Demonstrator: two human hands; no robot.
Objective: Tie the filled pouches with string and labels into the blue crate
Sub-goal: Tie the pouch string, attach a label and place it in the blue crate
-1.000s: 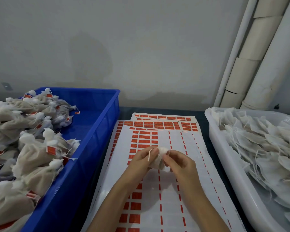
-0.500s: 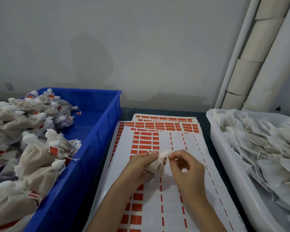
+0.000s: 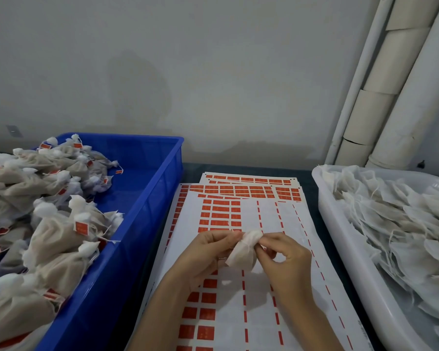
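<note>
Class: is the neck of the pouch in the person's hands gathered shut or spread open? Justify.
Gathered shut. The pouch narrows to a bunched neck, pinched by left hand and right hand. Knot: cannot tell.

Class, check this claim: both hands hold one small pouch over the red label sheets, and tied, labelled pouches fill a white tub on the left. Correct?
No. The head view shows the tied, labelled pouches in a blue plastic crate on the left. Left hand and right hand do hold one small white fabric pouch over the red label sheets.
</note>
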